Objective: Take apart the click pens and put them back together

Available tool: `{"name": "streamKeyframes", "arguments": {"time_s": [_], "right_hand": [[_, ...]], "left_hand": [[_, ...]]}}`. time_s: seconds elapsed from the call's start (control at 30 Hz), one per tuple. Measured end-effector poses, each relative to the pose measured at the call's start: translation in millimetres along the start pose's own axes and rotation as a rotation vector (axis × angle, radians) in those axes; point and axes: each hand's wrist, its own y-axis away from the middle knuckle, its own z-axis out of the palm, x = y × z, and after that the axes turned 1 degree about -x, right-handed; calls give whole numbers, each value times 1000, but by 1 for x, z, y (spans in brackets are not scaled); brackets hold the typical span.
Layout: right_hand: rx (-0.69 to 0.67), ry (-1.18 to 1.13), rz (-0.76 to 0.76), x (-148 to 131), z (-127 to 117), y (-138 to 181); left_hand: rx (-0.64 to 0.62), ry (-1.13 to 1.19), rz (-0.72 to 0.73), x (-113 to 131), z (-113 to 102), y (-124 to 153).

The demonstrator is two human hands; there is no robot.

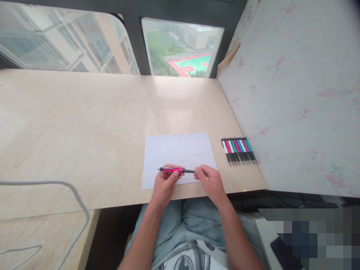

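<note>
Worktop [84, 131]: pale, broad. On it, a sheet of paper [174, 153], written lines along its top; right of the sheet, a row of pens [238, 150]. Left hand [163, 185]: thumb and fingers closed around the barrel of the pink pen [181, 171], held level above the sheet. Right hand [209, 182]: fingertips pinched at the tip end. Judged light, stiff, slightly slick barrel; best hold, the dark grip section.
</note>
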Motion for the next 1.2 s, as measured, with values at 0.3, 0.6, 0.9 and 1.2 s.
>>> {"name": "streamKeyframes", "arguments": {"time_s": [0.3,0.6,0.9,1.2], "right_hand": [[106,-70,88,7,6,-3],[-23,-133,24,-3,1,4],[-44,-25,-1,-4,-1,2],[94,44,13,1,3,-6]], "left_hand": [[-45,-86,-14,0,-1,1],[28,10,-9,-1,0,0],[34,42,-25,-1,-2,-1],[16,1,-46,0,0,0]]}}
